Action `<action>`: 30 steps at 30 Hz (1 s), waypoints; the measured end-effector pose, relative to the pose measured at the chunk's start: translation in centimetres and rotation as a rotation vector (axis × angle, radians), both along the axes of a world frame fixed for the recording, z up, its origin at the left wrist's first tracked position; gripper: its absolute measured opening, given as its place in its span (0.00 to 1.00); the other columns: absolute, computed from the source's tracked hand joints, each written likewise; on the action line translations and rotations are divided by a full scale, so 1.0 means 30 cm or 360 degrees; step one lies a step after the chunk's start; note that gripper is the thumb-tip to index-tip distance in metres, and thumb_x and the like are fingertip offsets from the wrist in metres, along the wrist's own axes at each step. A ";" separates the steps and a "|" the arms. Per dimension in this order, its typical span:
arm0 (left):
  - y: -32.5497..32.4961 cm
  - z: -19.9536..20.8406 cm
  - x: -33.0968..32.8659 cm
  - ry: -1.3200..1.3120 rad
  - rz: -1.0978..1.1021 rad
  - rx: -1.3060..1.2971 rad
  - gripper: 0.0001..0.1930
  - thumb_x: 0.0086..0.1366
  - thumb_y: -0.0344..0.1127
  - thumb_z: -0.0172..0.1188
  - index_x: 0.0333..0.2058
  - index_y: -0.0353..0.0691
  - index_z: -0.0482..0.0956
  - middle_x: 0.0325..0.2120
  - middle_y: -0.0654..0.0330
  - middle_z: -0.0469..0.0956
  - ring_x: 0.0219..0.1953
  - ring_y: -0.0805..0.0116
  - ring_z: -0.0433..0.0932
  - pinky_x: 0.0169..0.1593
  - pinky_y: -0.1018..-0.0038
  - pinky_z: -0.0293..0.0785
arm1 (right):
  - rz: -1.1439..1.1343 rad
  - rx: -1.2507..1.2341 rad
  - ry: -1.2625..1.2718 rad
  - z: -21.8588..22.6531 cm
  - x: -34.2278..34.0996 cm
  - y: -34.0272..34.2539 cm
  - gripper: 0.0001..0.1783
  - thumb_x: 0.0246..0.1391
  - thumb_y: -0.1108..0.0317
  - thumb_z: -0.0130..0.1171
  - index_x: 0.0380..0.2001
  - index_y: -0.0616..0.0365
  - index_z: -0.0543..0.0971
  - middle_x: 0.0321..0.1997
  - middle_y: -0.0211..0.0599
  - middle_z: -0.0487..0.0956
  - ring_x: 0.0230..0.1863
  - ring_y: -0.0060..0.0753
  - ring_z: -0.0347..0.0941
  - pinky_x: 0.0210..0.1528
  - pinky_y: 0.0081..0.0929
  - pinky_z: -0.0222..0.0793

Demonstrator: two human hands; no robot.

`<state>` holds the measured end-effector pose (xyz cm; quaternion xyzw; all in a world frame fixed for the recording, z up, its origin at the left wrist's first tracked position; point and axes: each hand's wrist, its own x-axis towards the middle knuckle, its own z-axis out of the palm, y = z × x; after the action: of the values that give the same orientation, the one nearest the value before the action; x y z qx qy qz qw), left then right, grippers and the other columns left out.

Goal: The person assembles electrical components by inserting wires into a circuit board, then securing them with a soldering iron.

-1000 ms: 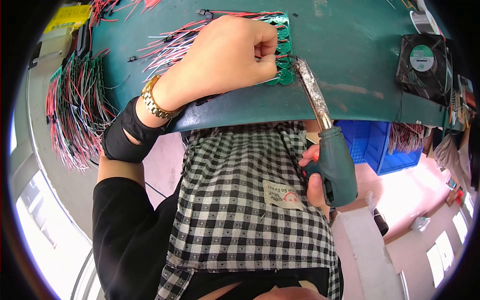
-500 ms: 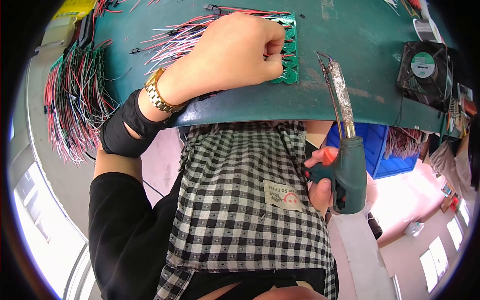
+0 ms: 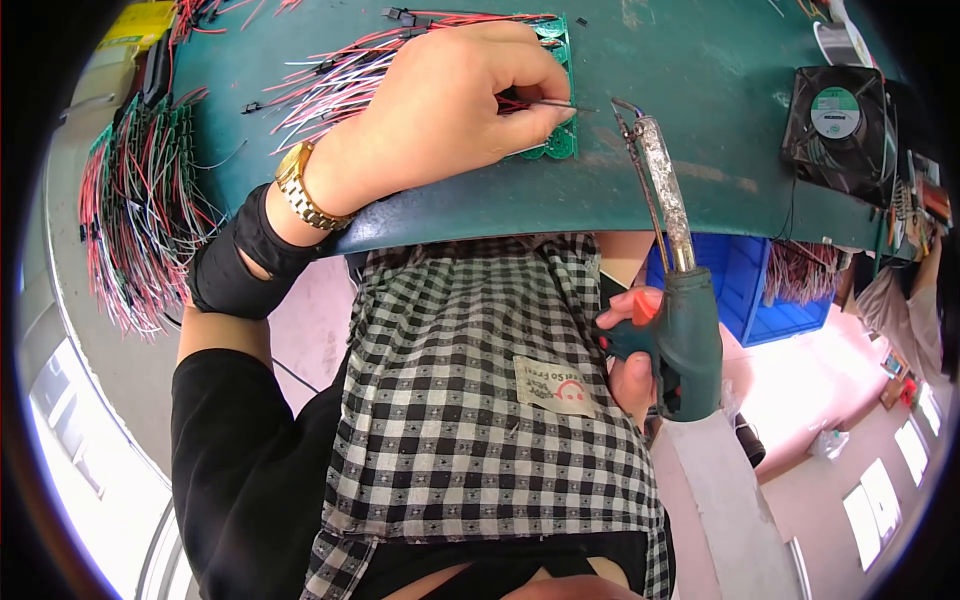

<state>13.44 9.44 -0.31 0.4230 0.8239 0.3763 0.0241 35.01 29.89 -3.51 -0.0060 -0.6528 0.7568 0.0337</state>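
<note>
My left hand (image 3: 440,95), wearing a gold watch (image 3: 300,190), is closed in a pinch above a strip of small round green circuit boards (image 3: 560,143). Thin wires (image 3: 550,102) are between its thumb and finger, their ends pointing right past the strip. Much of the strip is hidden under the hand. Red and white leads (image 3: 340,85) with black connectors fan out to the left. My right hand (image 3: 632,375) is wrapped around the green handle of a soldering gun (image 3: 690,335). Its metal barrel points up over the table edge, with the tip just right of the boards, apart from the wires.
A thick bunch of wired green boards (image 3: 140,220) hangs at the table's left edge. On the right of the green tabletop (image 3: 690,60) stand a black fan (image 3: 840,130) and a solder spool (image 3: 842,45). Below the edge, a blue crate (image 3: 740,285) sits near bundled wires.
Thin wire ends now stick out from my left fingertips, which have opened a little from a tighter curl. The whole view has shifted slightly; my right hand keeps its hold on the soldering gun.
</note>
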 end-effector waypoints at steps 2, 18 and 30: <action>0.012 0.025 0.007 0.0000 0.0044 0.0013 0.07 0.55 0.27 0.60 0.33 0.36 0.74 0.25 0.64 0.69 0.20 0.76 0.64 0.24 0.81 0.63 | -0.0011 0.0029 -0.0040 0.005 0.004 0.001 0.31 0.47 0.56 0.57 0.51 0.65 0.64 0.44 0.41 0.71 0.38 0.28 0.72 0.40 0.26 0.68; 0.023 -0.002 0.020 0.0122 0.0295 -0.0127 0.02 0.45 0.29 0.59 0.20 0.41 0.74 0.17 0.62 0.71 0.19 0.64 0.73 0.23 0.71 0.70 | 0.0045 0.0062 -0.0173 0.014 -0.005 0.009 0.25 0.48 0.58 0.56 0.45 0.66 0.70 0.41 0.42 0.74 0.35 0.29 0.74 0.37 0.25 0.69; 0.037 -0.011 0.031 0.0263 0.0334 -0.0115 0.05 0.45 0.24 0.60 0.21 0.37 0.73 0.17 0.62 0.70 0.18 0.72 0.72 0.22 0.79 0.69 | 0.0056 0.0395 -0.0219 0.037 -0.017 -0.002 0.21 0.47 0.63 0.57 0.41 0.67 0.72 0.38 0.44 0.77 0.33 0.30 0.76 0.33 0.23 0.71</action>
<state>14.37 10.56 -0.63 0.3629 0.8759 0.3107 -0.0683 34.50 29.83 -2.40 -0.0422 -0.7421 0.6685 -0.0237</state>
